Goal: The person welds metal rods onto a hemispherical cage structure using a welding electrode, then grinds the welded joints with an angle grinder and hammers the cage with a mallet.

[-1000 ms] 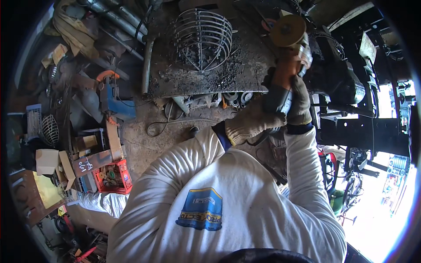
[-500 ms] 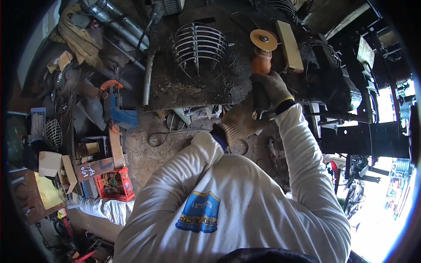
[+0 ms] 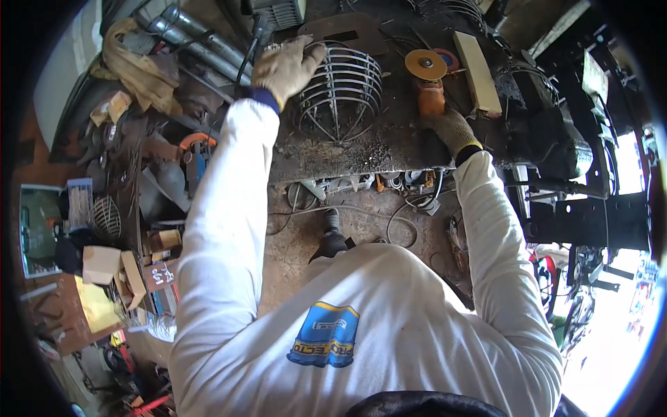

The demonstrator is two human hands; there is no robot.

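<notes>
My left hand (image 3: 286, 75), in a tan work glove, reaches to the far left of the bench. Its fingers are spread at the left edge of a domed cage of metal bars (image 3: 340, 90); whether they touch it I cannot tell. My right hand (image 3: 451, 132), also gloved, is wrapped around the body of an orange angle grinder (image 3: 431, 101). The grinder points away from me, with its round tan disc (image 3: 426, 64) facing up. Behind that disc, a second disc with a reddish and blue face (image 3: 448, 60) shows in part.
A dark, dirty workbench (image 3: 306, 163) carries the cage. Right of the grinder lies a long pale bar (image 3: 477, 73). Metal tubes (image 3: 201, 45) and a crumpled tan cloth (image 3: 135, 66) are at the far left. A cable (image 3: 389, 215) loops across the floor below the bench.
My left hand has moved from behind the grinder, forward and left to the cage. The right hand still holds the grinder. The second disc and my foot now show.
</notes>
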